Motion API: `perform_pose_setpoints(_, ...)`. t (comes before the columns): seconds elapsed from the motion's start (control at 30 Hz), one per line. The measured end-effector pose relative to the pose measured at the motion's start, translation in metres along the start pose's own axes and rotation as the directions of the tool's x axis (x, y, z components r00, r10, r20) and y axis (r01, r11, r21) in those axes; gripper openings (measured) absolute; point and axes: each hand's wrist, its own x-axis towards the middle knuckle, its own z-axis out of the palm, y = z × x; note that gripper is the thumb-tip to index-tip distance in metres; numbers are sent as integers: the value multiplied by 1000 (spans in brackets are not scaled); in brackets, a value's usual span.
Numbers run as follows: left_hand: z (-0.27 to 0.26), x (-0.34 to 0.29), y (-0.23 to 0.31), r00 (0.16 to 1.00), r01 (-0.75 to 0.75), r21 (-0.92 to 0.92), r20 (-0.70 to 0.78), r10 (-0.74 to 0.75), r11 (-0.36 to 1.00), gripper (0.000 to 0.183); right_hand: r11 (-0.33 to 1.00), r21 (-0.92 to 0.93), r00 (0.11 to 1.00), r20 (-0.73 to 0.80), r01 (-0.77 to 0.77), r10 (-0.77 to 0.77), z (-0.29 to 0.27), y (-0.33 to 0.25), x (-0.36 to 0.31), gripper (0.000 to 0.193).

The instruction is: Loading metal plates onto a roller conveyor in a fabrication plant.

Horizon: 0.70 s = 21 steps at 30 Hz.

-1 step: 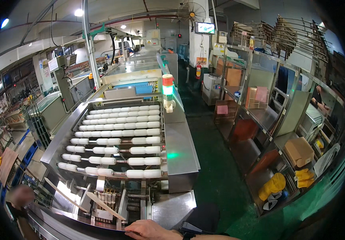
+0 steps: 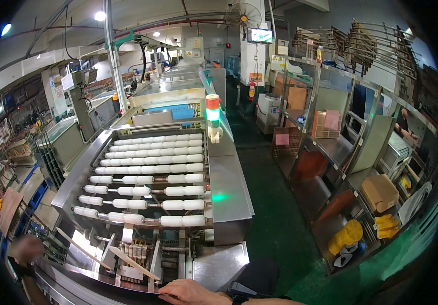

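Person on the left: a blurry person (image 2: 23,250) stands low at the left edge, beside the machine.
Machine: a long shiny metal machine (image 2: 229,193) runs up the middle.
Rollers: rows of white rollers (image 2: 148,178) lie across the machine, one behind the other.
Sticks: two thin pale sticks (image 2: 127,262) lean at the near end, just above the hand.
Right hand: the right hand (image 2: 191,293) lies flat on the machine's near metal edge. Its fingers are loose and hold nothing.
Left hand: not seen.
Light: a red and green lamp (image 2: 212,114) stands on the machine's right side.
Shelves: metal shelves (image 2: 341,147) on the right hold a brown box (image 2: 380,192) and yellow bags (image 2: 346,236).
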Motion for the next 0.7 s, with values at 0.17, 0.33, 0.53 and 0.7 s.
perform_pose_setpoints(0.17,0,0,4,999,40,26,1,-40,999,64,997,57,999,34,-43,41,-2,-2,1,21)
perform_pose_setpoints(0.33,-2,-4,12,997,80,20,3,-80,997,65,997,37,995,67,-73,70,-6,-7,1,20)
perform_pose_setpoints(0.53,-2,-3,4,998,-69,32,5,69,997,68,997,41,997,45,-72,70,-4,-3,-3,18)
perform_pose_setpoints(0.7,5,13,-11,994,-108,59,-17,109,992,65,992,52,992,73,-112,108,-2,3,-4,17)
